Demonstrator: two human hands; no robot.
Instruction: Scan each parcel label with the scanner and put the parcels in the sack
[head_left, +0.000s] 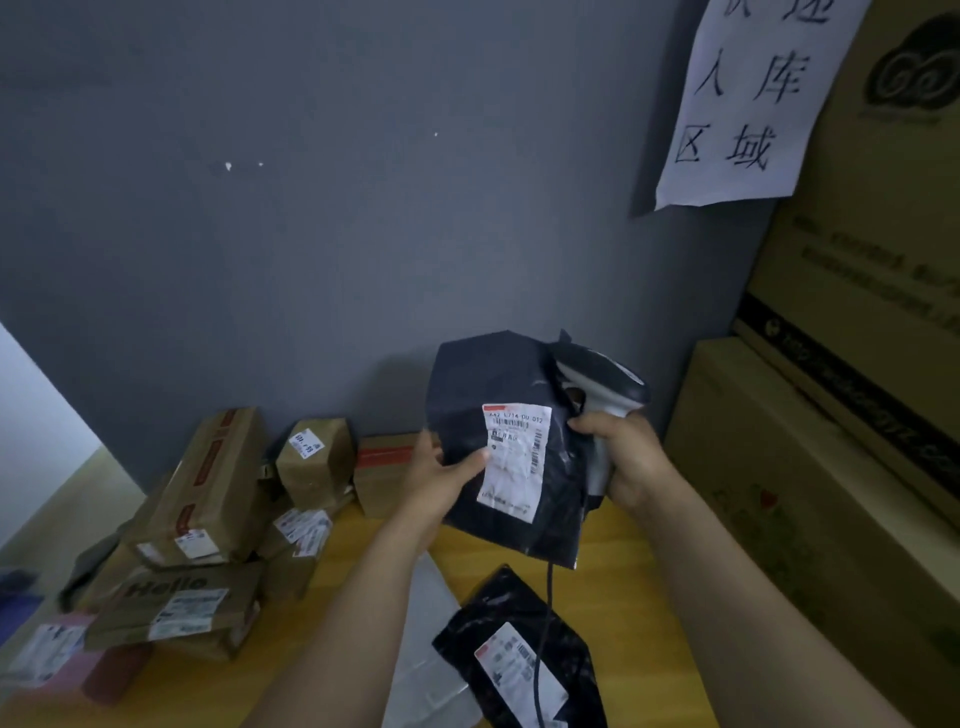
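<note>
My left hand holds a dark plastic parcel bag upright above the yellow table, thumb on the edge of its white label, which faces me. My right hand grips the handle of a grey and black scanner at the bag's right edge; its black cable hangs down. A second dark parcel bag with a white label lies flat on the table below. I cannot make out a sack for certain.
Several brown cardboard parcels with labels pile up at the left of the yellow table. A pale plastic sheet lies between my forearms. Large cartons stack up on the right. A grey wall stands behind, with a paper sign.
</note>
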